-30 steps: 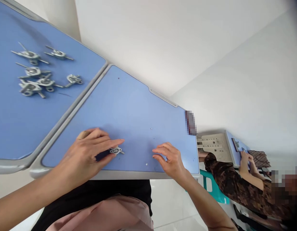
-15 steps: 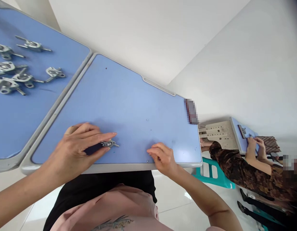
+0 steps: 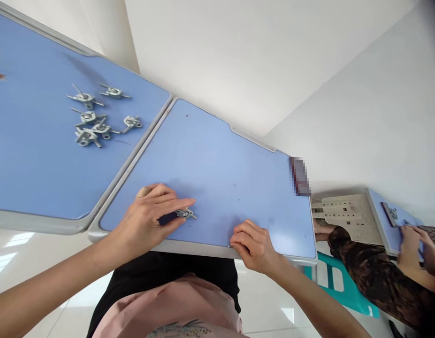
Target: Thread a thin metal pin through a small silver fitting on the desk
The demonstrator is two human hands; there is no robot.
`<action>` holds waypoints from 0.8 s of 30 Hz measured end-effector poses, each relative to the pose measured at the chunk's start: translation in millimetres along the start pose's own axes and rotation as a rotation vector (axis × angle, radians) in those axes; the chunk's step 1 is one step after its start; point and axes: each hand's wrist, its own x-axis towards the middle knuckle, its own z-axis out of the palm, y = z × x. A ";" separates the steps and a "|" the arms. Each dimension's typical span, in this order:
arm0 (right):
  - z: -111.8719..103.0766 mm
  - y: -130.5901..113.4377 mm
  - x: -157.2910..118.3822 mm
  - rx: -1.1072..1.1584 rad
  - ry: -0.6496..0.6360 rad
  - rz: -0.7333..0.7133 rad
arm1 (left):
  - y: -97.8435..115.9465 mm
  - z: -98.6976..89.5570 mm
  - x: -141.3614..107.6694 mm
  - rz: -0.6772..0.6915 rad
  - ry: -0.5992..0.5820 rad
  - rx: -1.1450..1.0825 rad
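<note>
My left hand (image 3: 160,213) grips a small silver metal valve (image 3: 185,214) between thumb and fingers, just above the blue desk top (image 3: 203,150). Short pipe stubs stick out of the valve, and its rear part is hidden by the fingers. Near the front edge of the desk, my right hand (image 3: 254,245) is closed in a pinch at a tiny shiny screw (image 3: 230,245); most of that screw is covered by the fingertips. Another tiny metal piece (image 3: 234,185) lies on the desk, farther back.
Several similar metal valves (image 3: 102,129) lie in a group on the adjoining left desk (image 3: 44,164). A dark blurred object (image 3: 300,176) rests at the desk's right end. Beyond it, a person in patterned clothing (image 3: 372,272) works at another desk by a green stool (image 3: 347,288).
The view has swung left, showing more of the left desk. My right fingertips have come down onto the tiny screw at the front edge. My left hand still holds the valve.
</note>
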 end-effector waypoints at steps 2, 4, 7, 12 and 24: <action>-4.2 -0.6 2.1 0.033 -0.008 -0.014 | 0.5 -0.8 0.8 0.000 0.009 -0.001; -6.0 -1.3 2.2 0.053 -0.004 -0.040 | 1.4 -1.8 2.0 0.012 0.024 0.000; -2.4 -2.2 -0.7 0.031 -0.003 -0.069 | 2.0 -2.7 3.3 0.039 0.036 -0.001; 5.2 -4.5 -3.8 0.035 0.014 -0.036 | 0.3 -0.6 1.7 0.036 0.048 -0.003; 26.0 -24.3 82.6 0.160 0.174 -0.021 | 5.1 -0.8 6.5 -0.015 0.022 -0.047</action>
